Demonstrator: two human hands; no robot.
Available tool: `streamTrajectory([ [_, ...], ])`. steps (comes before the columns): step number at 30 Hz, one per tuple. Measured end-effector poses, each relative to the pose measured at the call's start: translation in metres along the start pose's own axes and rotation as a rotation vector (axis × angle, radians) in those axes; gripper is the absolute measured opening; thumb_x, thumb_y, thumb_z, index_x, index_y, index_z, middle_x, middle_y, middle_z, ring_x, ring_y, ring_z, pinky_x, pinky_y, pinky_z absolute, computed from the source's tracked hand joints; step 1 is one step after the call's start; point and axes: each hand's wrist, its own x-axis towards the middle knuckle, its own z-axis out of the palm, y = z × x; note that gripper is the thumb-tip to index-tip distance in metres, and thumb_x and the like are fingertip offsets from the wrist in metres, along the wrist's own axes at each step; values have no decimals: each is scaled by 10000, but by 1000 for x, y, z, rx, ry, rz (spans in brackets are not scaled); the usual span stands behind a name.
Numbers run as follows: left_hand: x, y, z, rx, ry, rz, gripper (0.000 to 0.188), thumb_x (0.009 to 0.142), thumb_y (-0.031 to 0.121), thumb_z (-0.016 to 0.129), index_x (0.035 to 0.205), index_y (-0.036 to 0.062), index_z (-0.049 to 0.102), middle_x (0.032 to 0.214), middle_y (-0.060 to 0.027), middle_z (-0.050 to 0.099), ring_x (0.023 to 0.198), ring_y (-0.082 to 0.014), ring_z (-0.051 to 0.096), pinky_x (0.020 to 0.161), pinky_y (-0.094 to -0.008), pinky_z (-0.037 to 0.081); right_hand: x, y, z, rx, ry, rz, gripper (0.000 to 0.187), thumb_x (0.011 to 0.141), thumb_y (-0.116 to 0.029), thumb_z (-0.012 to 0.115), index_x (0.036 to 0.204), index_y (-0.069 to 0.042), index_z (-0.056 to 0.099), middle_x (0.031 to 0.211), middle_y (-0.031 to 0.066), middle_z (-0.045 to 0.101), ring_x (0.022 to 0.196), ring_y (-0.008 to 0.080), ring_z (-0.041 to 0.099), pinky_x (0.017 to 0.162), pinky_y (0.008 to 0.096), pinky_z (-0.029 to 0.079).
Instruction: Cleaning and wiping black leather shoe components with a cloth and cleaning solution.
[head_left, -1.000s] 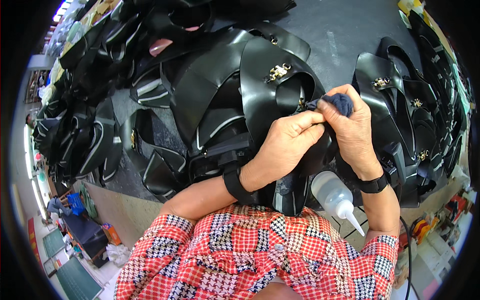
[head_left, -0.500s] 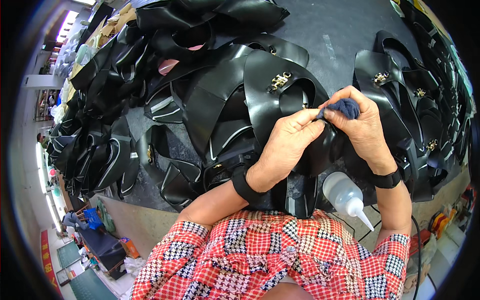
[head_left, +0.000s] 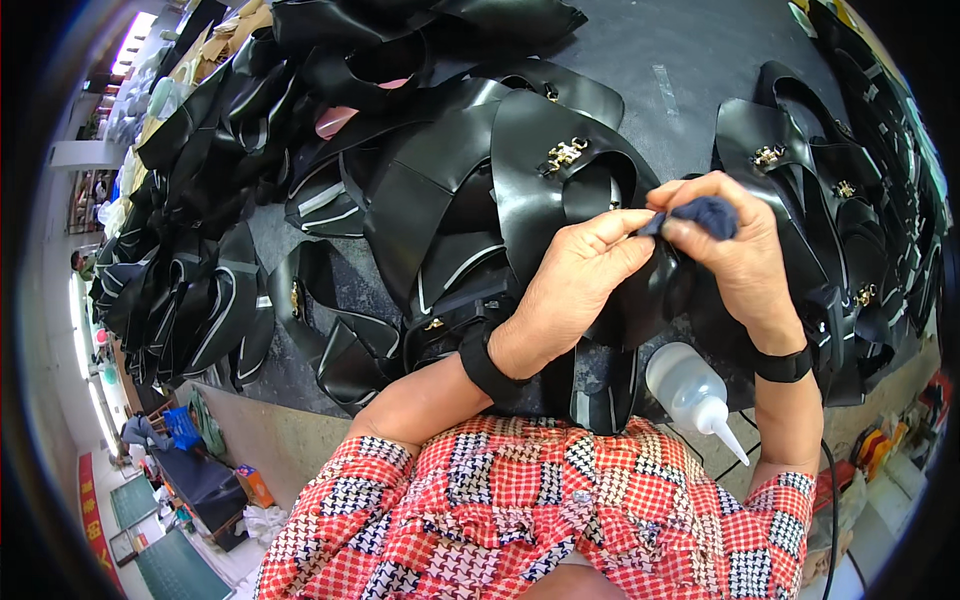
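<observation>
My right hand [head_left: 745,255] is closed on a bunched dark blue cloth [head_left: 712,214], which bulges out between the thumb and fingers. Thumb and forefinger of my left hand [head_left: 585,270] are pinched together against the cloth's narrow end, and what sits inside that pinch is hidden. Both hands meet above a glossy black leather-like piece [head_left: 545,205] with a gold-coloured metal fitting [head_left: 566,155]. Its curved lower part hangs just below my fingertips. Close to my right wrist lies a translucent squeeze bottle [head_left: 688,388] with a white pointed nozzle.
Black pieces lie in a heap [head_left: 200,300] on the left, some with pale strips. Another pile [head_left: 850,220] with gold fittings spreads along the right. The dark tabletop [head_left: 690,60] shows at the back. A black cable [head_left: 833,520] hangs at the lower right.
The cloth and my right hand have shifted slightly right, and the cloth looks blurred now. My left hand keeps its pinch near the same spot. The whole view has tilted a little.
</observation>
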Motion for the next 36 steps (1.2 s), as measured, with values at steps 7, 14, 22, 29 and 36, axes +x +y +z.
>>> streamTrajectory([
  [7,-1,-1,1,9,16,1,251,864,26,505,1107,-21,542,1001,-18,583,894,-53,530,819,-195,422,0,10,9,-72,49,32,99,770,-49,649,827,-33,569,724,-22,569,638,26,472,556,175,390],
  [14,-4,-3,4,115,-28,-6,219,861,46,526,1067,-17,566,922,-2,595,854,-49,536,788,-195,430,-1,15,16,-66,177,43,102,781,-80,647,811,-33,562,677,-39,535,633,23,462,546,182,388],
  [22,-4,5,2,-15,31,-9,208,837,38,564,1038,-17,575,904,-9,600,821,-56,543,755,-190,434,-2,8,7,257,124,128,106,799,-72,626,863,-19,560,774,1,580,701,50,517,659,182,425],
  [29,-9,12,3,49,25,-11,191,830,42,576,1013,-15,573,883,-16,599,811,-59,543,752,-194,434,-13,10,10,245,99,120,135,792,-85,642,890,-25,571,801,2,580,722,46,513,668,174,417],
  [36,-17,19,2,49,0,-13,201,834,64,575,1025,4,566,867,-6,600,748,-49,532,688,-180,417,-13,2,8,283,209,113,137,784,-53,638,906,-27,580,797,13,583,710,68,552,665,189,445],
])
